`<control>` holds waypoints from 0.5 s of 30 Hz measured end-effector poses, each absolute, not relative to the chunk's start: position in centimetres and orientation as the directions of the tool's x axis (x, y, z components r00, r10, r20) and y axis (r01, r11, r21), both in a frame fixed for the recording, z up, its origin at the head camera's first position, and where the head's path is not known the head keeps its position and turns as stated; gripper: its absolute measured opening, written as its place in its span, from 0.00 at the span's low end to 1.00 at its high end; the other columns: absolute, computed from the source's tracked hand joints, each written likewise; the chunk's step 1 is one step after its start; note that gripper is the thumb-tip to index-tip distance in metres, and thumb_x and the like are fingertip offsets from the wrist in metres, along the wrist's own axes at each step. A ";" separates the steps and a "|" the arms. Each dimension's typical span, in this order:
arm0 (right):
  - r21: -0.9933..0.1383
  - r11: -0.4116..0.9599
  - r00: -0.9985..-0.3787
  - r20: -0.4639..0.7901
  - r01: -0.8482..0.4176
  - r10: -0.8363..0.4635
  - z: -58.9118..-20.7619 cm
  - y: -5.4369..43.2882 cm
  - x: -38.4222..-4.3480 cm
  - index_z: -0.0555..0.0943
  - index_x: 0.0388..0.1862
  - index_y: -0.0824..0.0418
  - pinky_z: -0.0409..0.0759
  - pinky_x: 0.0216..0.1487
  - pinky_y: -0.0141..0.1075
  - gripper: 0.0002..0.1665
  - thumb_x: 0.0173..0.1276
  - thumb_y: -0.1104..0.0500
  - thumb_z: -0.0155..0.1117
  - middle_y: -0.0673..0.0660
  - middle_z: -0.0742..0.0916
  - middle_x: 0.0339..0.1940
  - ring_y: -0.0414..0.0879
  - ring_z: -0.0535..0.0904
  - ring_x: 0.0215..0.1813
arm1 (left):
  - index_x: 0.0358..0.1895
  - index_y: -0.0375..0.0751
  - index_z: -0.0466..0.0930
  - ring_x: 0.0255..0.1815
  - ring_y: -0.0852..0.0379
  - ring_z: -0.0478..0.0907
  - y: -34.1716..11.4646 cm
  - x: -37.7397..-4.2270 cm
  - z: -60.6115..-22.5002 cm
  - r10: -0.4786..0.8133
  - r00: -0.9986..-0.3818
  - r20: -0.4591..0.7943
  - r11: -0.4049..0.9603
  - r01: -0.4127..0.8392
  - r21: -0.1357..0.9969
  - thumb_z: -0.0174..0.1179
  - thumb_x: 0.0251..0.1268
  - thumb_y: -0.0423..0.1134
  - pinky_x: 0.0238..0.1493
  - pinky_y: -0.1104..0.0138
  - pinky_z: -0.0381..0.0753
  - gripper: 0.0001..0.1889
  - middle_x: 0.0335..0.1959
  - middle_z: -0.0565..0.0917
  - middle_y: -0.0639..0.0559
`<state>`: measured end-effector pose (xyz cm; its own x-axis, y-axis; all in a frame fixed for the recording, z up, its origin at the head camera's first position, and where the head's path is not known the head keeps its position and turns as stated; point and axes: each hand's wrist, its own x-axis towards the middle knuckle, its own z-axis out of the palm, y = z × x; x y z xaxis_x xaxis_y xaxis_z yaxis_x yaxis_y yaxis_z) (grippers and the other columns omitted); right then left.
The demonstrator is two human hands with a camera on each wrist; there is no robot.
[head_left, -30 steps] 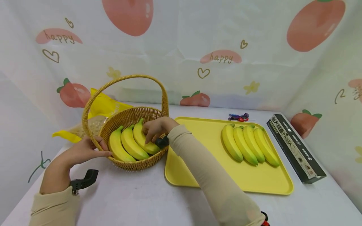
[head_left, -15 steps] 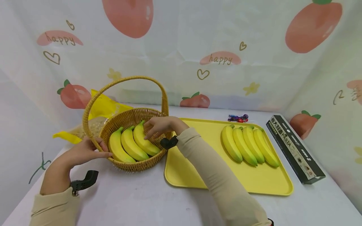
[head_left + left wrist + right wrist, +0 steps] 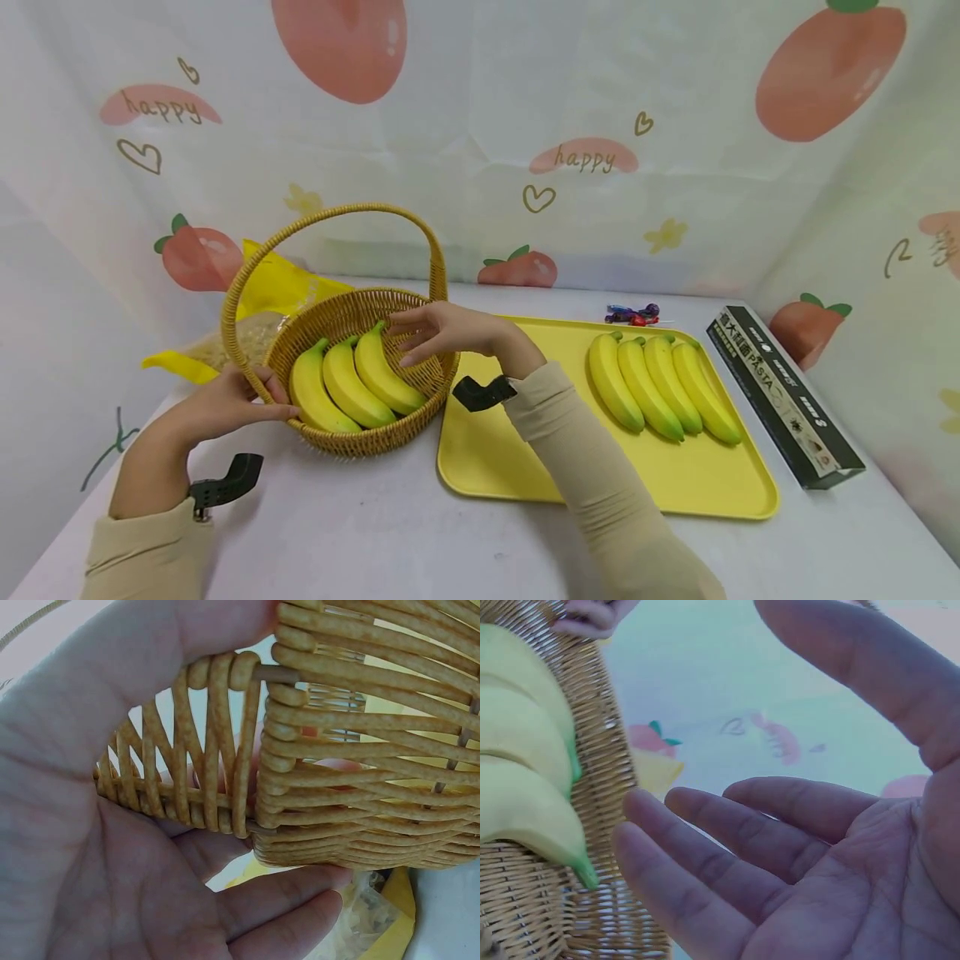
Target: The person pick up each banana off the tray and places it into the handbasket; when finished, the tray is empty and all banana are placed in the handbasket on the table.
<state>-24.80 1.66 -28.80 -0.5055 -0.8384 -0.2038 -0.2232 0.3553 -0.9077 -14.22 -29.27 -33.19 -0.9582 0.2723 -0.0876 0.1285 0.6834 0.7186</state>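
Observation:
A wicker basket (image 3: 367, 443) with a tall arched handle stands left of the middle, three bananas (image 3: 343, 387) lying side by side in it. At its left side my left hand (image 3: 225, 404) grips the base of the handle (image 3: 214, 742), thumb on one side and fingers on the other. My right hand (image 3: 457, 329) is over the basket's right rim, its fingers extended and holding nothing. In the right wrist view the palm (image 3: 855, 885) shows bare, fingers apart from the nearest banana (image 3: 532, 814).
Right of the basket lies a yellow tray (image 3: 510, 467) with several bananas (image 3: 660, 383) in a row. A black pasta box (image 3: 783, 392) is beyond the tray's right edge. Wrapped lollipops (image 3: 633, 314) lie behind it. A yellow bag of pasta (image 3: 258, 321) sits behind the basket.
My right hand has drawn back to the right and away from the rightmost banana, its fingers straightening. The left hand stays on the basket handle.

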 end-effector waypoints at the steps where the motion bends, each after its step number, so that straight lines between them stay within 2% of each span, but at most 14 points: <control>1: -0.910 0.346 -0.506 -0.193 -0.227 -0.840 -28.8 2.1 -24.7 0.56 0.73 0.59 0.72 0.62 0.34 0.42 0.62 0.63 0.63 0.55 0.67 0.72 0.53 0.69 0.68 | 0.30 0.35 0.78 0.33 0.61 0.72 -29.3 -14.2 -33.2 0.273 -0.958 -0.089 0.683 0.128 0.719 0.66 0.56 0.42 0.35 0.70 0.74 0.12 0.27 0.80 0.52; 5: -0.909 0.316 -0.515 -0.139 -0.273 -0.846 -28.8 3.8 -24.1 0.57 0.73 0.58 0.73 0.61 0.34 0.42 0.62 0.63 0.63 0.53 0.67 0.72 0.51 0.70 0.67 | 0.30 0.34 0.78 0.33 0.60 0.72 -29.2 -14.2 -33.2 0.280 -0.956 -0.085 0.675 0.133 0.725 0.66 0.56 0.41 0.35 0.70 0.74 0.12 0.26 0.80 0.52; 10: -0.913 0.260 -0.552 -0.046 -0.315 -0.832 -29.2 6.3 -23.4 0.59 0.72 0.58 0.75 0.59 0.36 0.40 0.63 0.63 0.63 0.56 0.71 0.69 0.52 0.72 0.65 | 0.30 0.34 0.78 0.32 0.61 0.72 -29.2 -14.2 -33.1 0.275 -0.958 -0.080 0.680 0.135 0.721 0.66 0.55 0.42 0.35 0.70 0.73 0.12 0.26 0.80 0.53; 13: -0.928 0.222 -0.601 0.002 -0.299 -0.799 -29.5 7.8 -22.9 0.60 0.71 0.59 0.75 0.60 0.39 0.38 0.64 0.64 0.61 0.60 0.72 0.67 0.53 0.71 0.66 | 0.30 0.35 0.78 0.33 0.61 0.73 -29.2 -14.1 -33.1 0.267 -0.960 -0.088 0.686 0.125 0.717 0.66 0.55 0.42 0.35 0.70 0.74 0.13 0.27 0.80 0.52; 15: -0.935 0.204 -0.656 0.040 -0.292 -0.754 -29.6 8.7 -22.5 0.62 0.70 0.60 0.75 0.60 0.40 0.35 0.65 0.64 0.60 0.62 0.73 0.66 0.54 0.72 0.65 | 0.31 0.35 0.78 0.33 0.61 0.73 -29.1 -14.1 -33.0 0.262 -0.960 -0.097 0.690 0.116 0.715 0.66 0.56 0.43 0.35 0.70 0.74 0.13 0.27 0.79 0.52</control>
<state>-22.54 8.73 -29.60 -0.6559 -0.7538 0.0400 -0.2915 0.2041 -0.9346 -14.08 -29.15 -32.98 -0.9600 0.2623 -0.0974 0.1160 0.6898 0.7146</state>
